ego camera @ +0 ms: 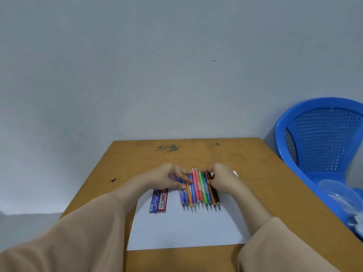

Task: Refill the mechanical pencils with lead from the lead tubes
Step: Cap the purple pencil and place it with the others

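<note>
Here, a wooden table (137, 158) with a white sheet (186, 230), and two hands on a row of mechanical pencils (198, 193).
A blue chair (324, 138) stands beside the table's right edge. The left hand (167, 176) and right hand (221, 178) rest on the row's far ends, fingers bent; whether either grips a pencil cannot be told. The pencils lie side by side on the sheet, with two lead tubes (159, 201) near their left.

The left hand (169, 176) and right hand (221, 179) cover the far ends of the pencils (198, 195).
</note>
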### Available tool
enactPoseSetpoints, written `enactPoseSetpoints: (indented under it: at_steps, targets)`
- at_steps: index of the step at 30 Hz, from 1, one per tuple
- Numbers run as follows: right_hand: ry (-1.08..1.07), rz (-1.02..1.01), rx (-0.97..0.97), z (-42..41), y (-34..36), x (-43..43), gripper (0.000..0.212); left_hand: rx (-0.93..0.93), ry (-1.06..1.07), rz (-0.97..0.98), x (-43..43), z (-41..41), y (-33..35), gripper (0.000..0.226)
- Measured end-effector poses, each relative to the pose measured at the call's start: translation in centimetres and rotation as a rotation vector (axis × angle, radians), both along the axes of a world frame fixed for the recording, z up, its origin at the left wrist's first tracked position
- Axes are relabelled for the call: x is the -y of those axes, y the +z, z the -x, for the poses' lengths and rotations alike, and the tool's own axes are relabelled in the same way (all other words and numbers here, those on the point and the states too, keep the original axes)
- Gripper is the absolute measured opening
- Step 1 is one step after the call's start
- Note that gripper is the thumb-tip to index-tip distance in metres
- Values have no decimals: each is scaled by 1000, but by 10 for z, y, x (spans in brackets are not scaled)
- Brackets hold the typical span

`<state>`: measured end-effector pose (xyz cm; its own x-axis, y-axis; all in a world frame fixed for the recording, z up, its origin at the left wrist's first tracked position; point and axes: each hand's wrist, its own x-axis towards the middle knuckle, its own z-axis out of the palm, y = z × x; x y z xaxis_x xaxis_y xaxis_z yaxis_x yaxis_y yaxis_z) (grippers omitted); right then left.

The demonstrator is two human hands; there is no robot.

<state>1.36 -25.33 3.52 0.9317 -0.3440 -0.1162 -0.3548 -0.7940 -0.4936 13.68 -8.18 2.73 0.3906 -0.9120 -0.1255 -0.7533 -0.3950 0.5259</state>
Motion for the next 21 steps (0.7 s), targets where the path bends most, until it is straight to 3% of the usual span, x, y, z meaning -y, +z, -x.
enactPoseSetpoints:
  at_steps: [11,16,21]
  targets:
    - [139,18,-14,-1,3,-16,49,51,-85,-24,-29,-7,-1,35]
    - [194,-1,25,0,0,-11,52,-4,-26,46,-33,1,-3,30]
    - [242,40,89,-5,-7,-9,61,104,76,137,-31,12,-17,51]
